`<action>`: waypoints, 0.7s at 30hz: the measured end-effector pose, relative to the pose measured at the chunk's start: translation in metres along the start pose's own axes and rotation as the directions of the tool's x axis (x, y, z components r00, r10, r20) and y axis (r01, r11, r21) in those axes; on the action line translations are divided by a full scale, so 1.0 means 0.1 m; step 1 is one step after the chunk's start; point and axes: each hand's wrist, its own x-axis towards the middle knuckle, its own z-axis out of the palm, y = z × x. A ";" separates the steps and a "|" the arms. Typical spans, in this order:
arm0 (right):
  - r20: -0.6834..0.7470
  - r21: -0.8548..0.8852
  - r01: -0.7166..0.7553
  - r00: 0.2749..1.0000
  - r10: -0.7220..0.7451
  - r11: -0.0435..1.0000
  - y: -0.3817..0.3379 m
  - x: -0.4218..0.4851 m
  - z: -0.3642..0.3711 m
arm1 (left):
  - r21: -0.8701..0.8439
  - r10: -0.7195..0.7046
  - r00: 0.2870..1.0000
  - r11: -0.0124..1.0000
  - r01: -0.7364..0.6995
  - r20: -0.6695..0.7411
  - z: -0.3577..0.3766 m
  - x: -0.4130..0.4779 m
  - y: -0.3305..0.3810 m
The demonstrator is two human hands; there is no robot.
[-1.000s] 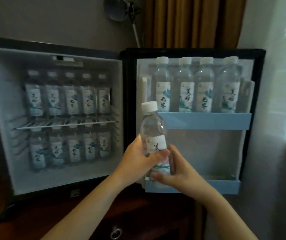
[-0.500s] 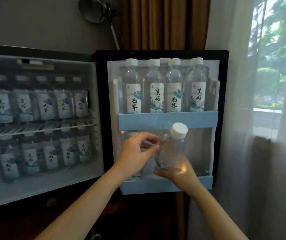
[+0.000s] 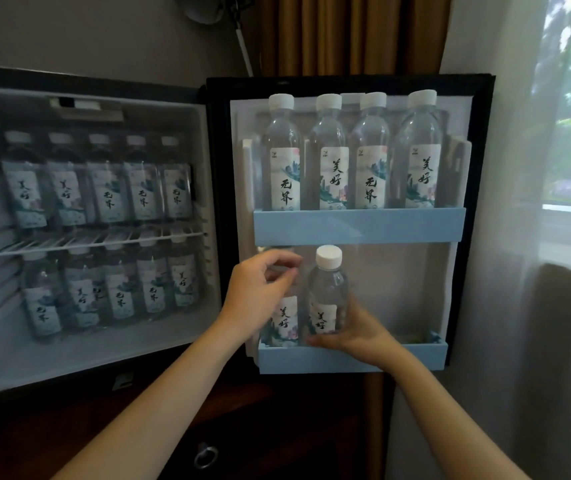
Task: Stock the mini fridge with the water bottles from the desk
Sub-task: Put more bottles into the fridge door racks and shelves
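Standing upright in the lower door shelf (image 3: 415, 358) of the open mini fridge (image 3: 97, 362), a water bottle (image 3: 328, 296) with a white cap is gripped low on its body by the right hand (image 3: 360, 332), thumb wrapped across the near side below the label. Just to its left a second bottle (image 3: 285, 320) is seated in the same shelf, its upper part covered by the left hand (image 3: 256, 292), whose fingers are curled loosely around the neck; a firm grip cannot be confirmed. Four bottles (image 3: 353, 154) are lined along the upper door shelf (image 3: 360, 226). Two rows of bottles are seen in the cabinet at left, above and below a wire rack (image 3: 93, 241). A sheer curtain (image 3: 533, 306) is noted at right.
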 end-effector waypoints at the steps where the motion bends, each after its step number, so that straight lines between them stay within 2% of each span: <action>1: 0.013 0.009 -0.008 1.000 0.007 1.000 -0.01 -0.01 -0.01 | -0.020 -0.004 1.000 1.000 0.003 -0.020 0.00 -0.01 -0.01; 7: 0.119 0.045 -0.060 0.991 0.054 0.997 -0.06 -0.01 -0.10 | -0.041 -0.020 0.994 0.999 0.015 -0.107 -0.01 -0.07 -0.13; 14: 0.074 0.056 -0.096 0.993 0.092 0.994 -0.07 -0.01 -0.10 | -0.029 -0.041 0.991 0.999 0.038 -0.126 -0.09 -0.16 -0.24; 21: 0.011 -0.060 -0.020 1.000 0.021 0.998 -0.07 -0.05 -0.04 | -0.021 -0.069 0.991 0.998 0.067 -0.117 -0.14 -0.24 -0.32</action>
